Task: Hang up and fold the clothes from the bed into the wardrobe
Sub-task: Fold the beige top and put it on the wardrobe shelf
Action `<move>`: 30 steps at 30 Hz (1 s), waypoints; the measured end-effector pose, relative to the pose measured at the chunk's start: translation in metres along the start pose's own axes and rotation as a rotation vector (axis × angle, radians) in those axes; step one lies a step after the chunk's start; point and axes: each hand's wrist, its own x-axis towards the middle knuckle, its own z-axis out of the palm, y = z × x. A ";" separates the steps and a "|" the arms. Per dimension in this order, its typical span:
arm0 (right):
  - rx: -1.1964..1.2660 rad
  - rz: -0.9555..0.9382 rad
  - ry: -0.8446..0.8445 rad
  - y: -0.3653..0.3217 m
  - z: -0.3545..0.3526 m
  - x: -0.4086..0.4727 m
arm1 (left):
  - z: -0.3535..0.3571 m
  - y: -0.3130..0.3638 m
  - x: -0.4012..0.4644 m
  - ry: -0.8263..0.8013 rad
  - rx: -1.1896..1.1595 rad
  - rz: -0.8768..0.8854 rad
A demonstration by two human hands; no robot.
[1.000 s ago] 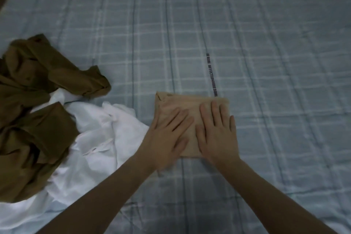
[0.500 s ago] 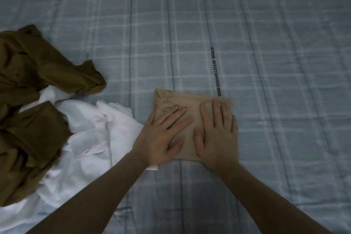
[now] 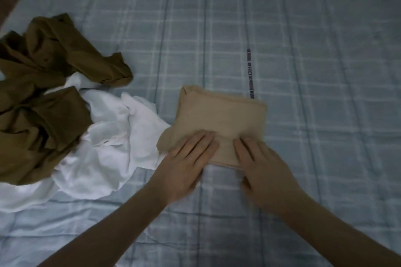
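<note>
Beige folded garment (image 3: 221, 119) on bed (image 3: 303, 71), near edge under our fingertips. Left hand (image 3: 184, 167) and right hand (image 3: 262, 167) flat, fingers straight, close together, pressing. Risk we see: one-sided lift unfolds layers; left corner snags white garment (image 3: 112, 145) beside left fingers.

head view, looking down, near bed (image 3: 303, 28)

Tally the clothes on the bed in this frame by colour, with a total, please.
Beige: 1, the folded garment under both hands
White: 1, the crumpled garment
Olive brown: 1 heap; whether it is one piece or more cannot be told
Total: 3 at least
</note>
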 end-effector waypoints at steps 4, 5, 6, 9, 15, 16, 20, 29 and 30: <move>-0.173 0.083 0.070 -0.014 0.013 0.017 | 0.001 -0.004 0.022 0.008 0.047 -0.096; -0.211 0.101 0.097 -0.017 0.015 0.021 | 0.002 -0.006 0.027 0.021 0.059 -0.096; -0.245 0.119 0.108 -0.020 0.015 0.024 | 0.003 -0.007 0.031 0.028 0.079 -0.085; -0.281 0.134 0.117 -0.022 0.014 0.026 | -0.001 -0.013 0.035 0.049 0.162 -0.029; -0.107 0.151 -0.031 -0.020 -0.003 0.008 | -0.044 -0.011 0.048 -0.039 0.220 0.122; -0.083 0.157 -0.022 -0.020 -0.010 0.006 | -0.061 -0.008 0.052 -0.063 0.227 0.133; 0.003 0.200 0.030 -0.019 -0.043 -0.005 | -0.127 0.008 0.062 -0.150 0.277 0.095; 0.005 -0.179 -0.146 -0.035 -0.199 -0.027 | -0.251 0.014 -0.001 -0.412 -0.238 -0.146; 0.007 -0.213 -0.191 -0.040 -0.223 -0.025 | -0.272 0.022 -0.008 -0.415 -0.257 -0.257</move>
